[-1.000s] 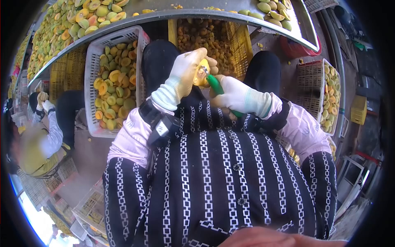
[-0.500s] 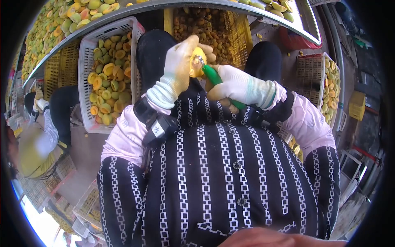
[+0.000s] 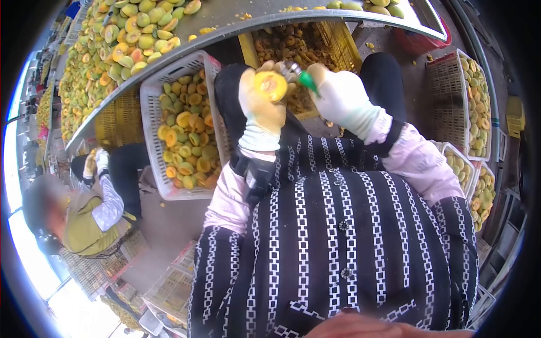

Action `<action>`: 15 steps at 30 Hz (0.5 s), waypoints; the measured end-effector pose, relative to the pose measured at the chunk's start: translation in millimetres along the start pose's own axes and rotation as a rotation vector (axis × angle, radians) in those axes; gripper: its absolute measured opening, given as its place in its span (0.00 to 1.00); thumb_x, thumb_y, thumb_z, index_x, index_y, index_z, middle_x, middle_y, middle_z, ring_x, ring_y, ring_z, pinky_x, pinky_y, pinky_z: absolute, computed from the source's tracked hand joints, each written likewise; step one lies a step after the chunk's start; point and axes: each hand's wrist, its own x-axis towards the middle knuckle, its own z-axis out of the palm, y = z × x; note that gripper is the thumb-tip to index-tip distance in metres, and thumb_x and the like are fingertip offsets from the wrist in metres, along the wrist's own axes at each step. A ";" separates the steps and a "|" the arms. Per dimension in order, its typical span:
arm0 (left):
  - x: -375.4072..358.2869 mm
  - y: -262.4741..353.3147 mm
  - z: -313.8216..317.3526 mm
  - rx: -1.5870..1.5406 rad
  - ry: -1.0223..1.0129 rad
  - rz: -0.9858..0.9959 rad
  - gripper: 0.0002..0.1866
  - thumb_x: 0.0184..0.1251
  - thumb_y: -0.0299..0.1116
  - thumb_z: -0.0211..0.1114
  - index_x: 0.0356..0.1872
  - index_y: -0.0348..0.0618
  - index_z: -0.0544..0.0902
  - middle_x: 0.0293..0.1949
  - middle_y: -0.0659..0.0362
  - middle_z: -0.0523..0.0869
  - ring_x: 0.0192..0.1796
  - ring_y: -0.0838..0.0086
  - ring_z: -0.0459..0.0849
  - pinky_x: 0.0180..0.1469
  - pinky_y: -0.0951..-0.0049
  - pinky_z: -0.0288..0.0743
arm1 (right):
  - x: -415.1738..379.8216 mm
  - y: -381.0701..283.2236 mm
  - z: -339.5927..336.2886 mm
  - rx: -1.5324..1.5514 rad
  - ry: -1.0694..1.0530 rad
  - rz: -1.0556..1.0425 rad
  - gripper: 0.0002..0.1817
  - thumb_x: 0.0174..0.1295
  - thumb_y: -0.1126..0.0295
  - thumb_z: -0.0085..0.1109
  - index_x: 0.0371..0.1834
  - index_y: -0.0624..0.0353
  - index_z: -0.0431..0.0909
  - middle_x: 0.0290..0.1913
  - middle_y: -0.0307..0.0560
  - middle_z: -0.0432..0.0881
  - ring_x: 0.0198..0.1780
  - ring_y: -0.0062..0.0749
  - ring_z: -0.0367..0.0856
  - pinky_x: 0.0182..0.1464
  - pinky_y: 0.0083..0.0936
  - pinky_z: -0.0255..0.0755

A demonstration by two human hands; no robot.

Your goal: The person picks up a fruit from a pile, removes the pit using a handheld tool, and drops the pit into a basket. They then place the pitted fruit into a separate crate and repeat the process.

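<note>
My left hand (image 3: 258, 107), in a stained white glove, holds a yellow peach half (image 3: 271, 87) with its cut face turned up toward me. The brownish middle of the fruit shows. My right hand (image 3: 342, 98), also gloved, is closed round a green-handled pitting tool (image 3: 307, 81). Its metal end points up and left, just right of the peach half and seemingly apart from it; motion blurs that end. Both hands are above my lap, before a yellow crate (image 3: 340, 48) of brownish pieces, perhaps peach stones.
A white crate (image 3: 149, 138) of peach halves stands left of my knees. Beyond is a metal-edged table (image 3: 236, 28) heaped with peach halves (image 3: 129, 39). More filled crates (image 3: 448, 101) stand at right. A co-worker (image 3: 93, 214) sits at far left.
The tool has come off the peach half, and my right hand has moved up and away. My left hand has turned the cut face toward me. The whole view has shifted.
</note>
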 end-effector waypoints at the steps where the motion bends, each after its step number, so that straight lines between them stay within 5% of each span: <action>1: 9.2 0.0 -20.4 -0.302 0.004 -0.160 0.23 0.71 0.52 0.52 0.47 0.40 0.77 0.45 0.51 0.83 0.43 0.54 0.84 0.43 0.58 0.82 | 2.7 -1.7 -7.1 0.002 0.017 0.000 0.12 0.58 0.69 0.60 0.43 0.60 0.72 0.21 0.51 0.80 0.20 0.43 0.81 0.22 0.35 0.74; 3: 3.8 -3.0 -20.4 -0.291 0.009 -0.005 0.22 0.72 0.47 0.49 0.52 0.38 0.77 0.48 0.51 0.84 0.50 0.51 0.82 0.50 0.56 0.80 | 8.9 -5.8 -30.1 0.833 -0.034 0.613 0.14 0.60 0.69 0.60 0.46 0.60 0.71 0.27 0.44 0.80 0.18 0.28 0.77 0.22 0.28 0.73; 4: -1.3 -1.5 -7.7 -0.264 -0.051 0.033 0.22 0.71 0.44 0.51 0.56 0.37 0.75 0.52 0.50 0.82 0.56 0.51 0.79 0.57 0.55 0.77 | 10.1 -3.3 -36.3 0.991 -0.111 0.645 0.15 0.61 0.68 0.61 0.47 0.60 0.71 0.28 0.39 0.77 0.19 0.18 0.73 0.21 0.21 0.71; 5: -3.3 -0.1 4.5 -0.259 -0.071 0.031 0.22 0.71 0.44 0.51 0.56 0.37 0.75 0.52 0.50 0.82 0.56 0.51 0.79 0.57 0.55 0.77 | 10.8 -1.6 -39.7 1.099 -0.256 0.688 0.16 0.61 0.66 0.62 0.48 0.60 0.71 0.28 0.39 0.77 0.21 0.18 0.74 0.19 0.20 0.70; 7: -4.8 4.0 28.1 -0.260 -0.232 0.126 0.24 0.69 0.41 0.54 0.61 0.36 0.73 0.59 0.49 0.78 0.63 0.52 0.74 0.66 0.53 0.69 | 2.2 0.5 -0.8 1.332 -0.168 0.464 0.18 0.62 0.66 0.62 0.51 0.60 0.69 0.27 0.39 0.77 0.20 0.18 0.73 0.17 0.18 0.68; 9: -12.5 10.5 38.2 -0.185 -0.361 0.125 0.28 0.66 0.37 0.56 0.66 0.37 0.67 0.65 0.49 0.72 0.67 0.56 0.69 0.70 0.53 0.64 | 7.0 -8.2 -11.9 1.539 -0.226 0.599 0.22 0.62 0.64 0.62 0.56 0.60 0.67 0.28 0.40 0.78 0.20 0.18 0.74 0.21 0.17 0.70; 15: -24.9 20.3 35.2 -0.450 -0.432 -0.379 0.21 0.74 0.41 0.53 0.63 0.44 0.71 0.61 0.51 0.75 0.65 0.58 0.72 0.68 0.53 0.66 | 10.8 5.8 -31.8 1.195 -0.184 0.349 0.29 0.60 0.65 0.63 0.62 0.62 0.65 0.36 0.42 0.80 0.21 0.20 0.75 0.23 0.18 0.71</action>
